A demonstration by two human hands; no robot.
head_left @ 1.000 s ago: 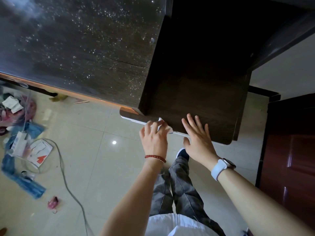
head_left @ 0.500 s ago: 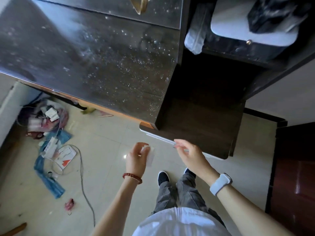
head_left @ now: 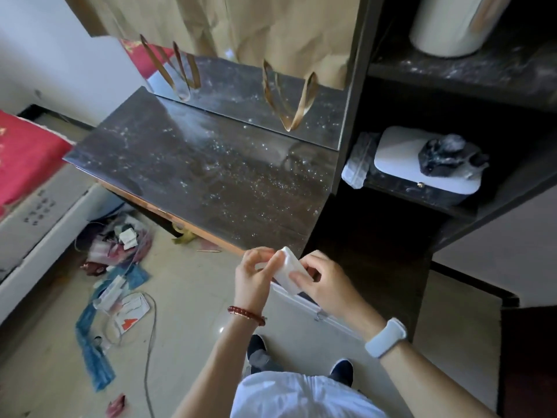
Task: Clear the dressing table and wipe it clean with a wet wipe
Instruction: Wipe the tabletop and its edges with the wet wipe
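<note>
Both hands are holding one small white wet wipe (head_left: 288, 273) in front of the dressing table (head_left: 208, 179). The left hand (head_left: 256, 276), with a red bead bracelet (head_left: 246, 315) on its wrist, is pinching the wipe's left side with thumb and fingers. The right hand (head_left: 324, 280), with a white watch (head_left: 385, 337) on its wrist, is pinching the right side. The wipe is folded into a small flat pad and is sitting tilted between the two hands, just off the front edge of the table and not touching the top.

The dark tabletop is showing lots of little white specks and dust. A mirror (head_left: 250, 86) is standing along the back of it, showing gold ribbon loops (head_left: 289, 98) and brown paper.

To the right of the table, dark shelves (head_left: 452, 206) are standing. On the middle shelf a white box (head_left: 401, 155) is lying with a dark crumpled thing (head_left: 449, 155) on top, and a clear bag (head_left: 357, 164) is hanging over the shelf edge beside it. On the shelf above, a white round container (head_left: 446, 25) is sitting.

On the tiled floor to the left, a messy pile of packets and papers (head_left: 120, 245), blue cloth strips (head_left: 93, 351) and a thin cord (head_left: 149, 342) are lying. A red cloth (head_left: 24, 158) is lying on the far left.
</note>
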